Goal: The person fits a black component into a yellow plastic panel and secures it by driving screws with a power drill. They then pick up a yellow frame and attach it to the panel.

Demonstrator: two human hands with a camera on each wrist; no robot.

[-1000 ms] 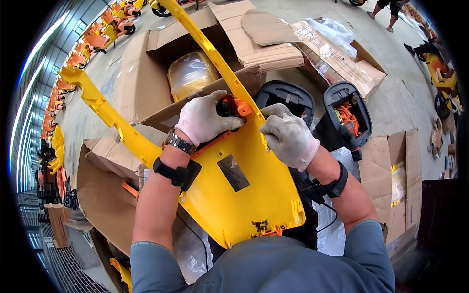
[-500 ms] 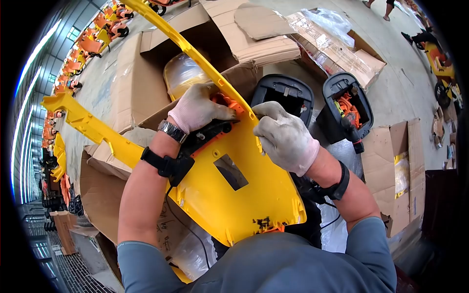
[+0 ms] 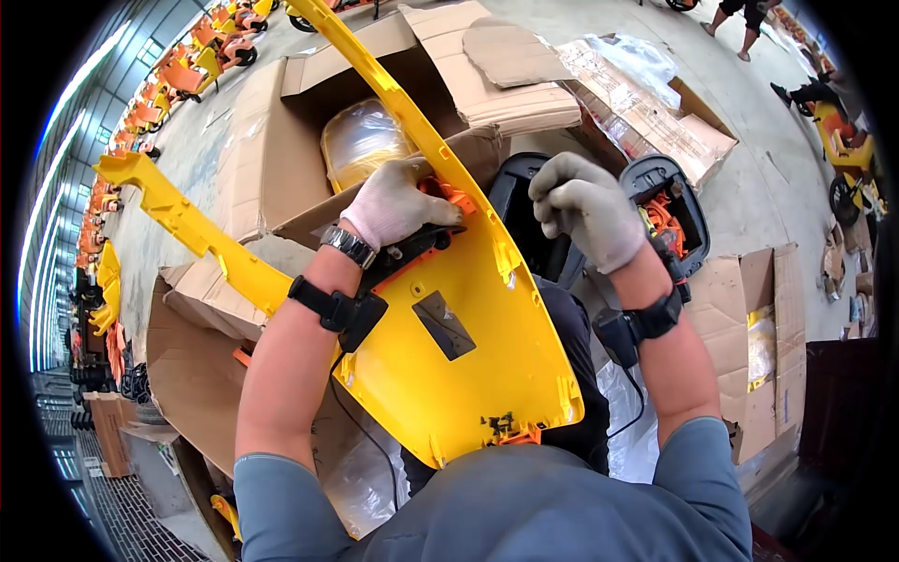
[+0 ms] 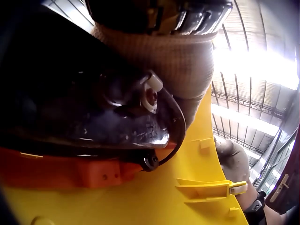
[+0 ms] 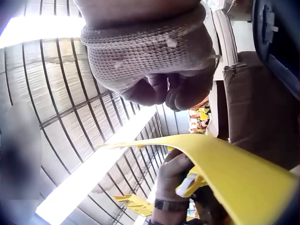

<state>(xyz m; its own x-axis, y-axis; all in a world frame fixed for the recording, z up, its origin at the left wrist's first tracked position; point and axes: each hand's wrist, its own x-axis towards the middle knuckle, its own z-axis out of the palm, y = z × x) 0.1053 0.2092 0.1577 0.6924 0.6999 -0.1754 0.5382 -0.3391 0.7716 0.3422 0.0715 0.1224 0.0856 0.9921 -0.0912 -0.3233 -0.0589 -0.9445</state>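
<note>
A large yellow panel (image 3: 506, 347) with two long arms lies across the person's lap. The gloved left hand (image 3: 398, 204) grips a glossy black part (image 4: 93, 117) with an orange bracket (image 4: 93, 173) against the panel, its thumb near the panel's right arm. Raised to the right of the panel, the gloved right hand (image 3: 590, 211) touches nothing visible; its fingers curl inward in the right wrist view (image 5: 150, 61), with no object showing in them. A pale clip (image 4: 238, 188) sits on the panel's edge. The left fingertips are hidden.
Open cardboard boxes (image 3: 257, 159) stand ahead and at both sides. Beyond the right hand is a black shell (image 3: 667, 201) containing orange parts and a tool. Small black pieces (image 3: 501, 426) lie at the panel's near end. Yellow and orange scooters line the left background.
The right hand has left the panel's edge and moved up and right, away from it. The left hand keeps its grip on the black part; the view has shifted slightly and back.
</note>
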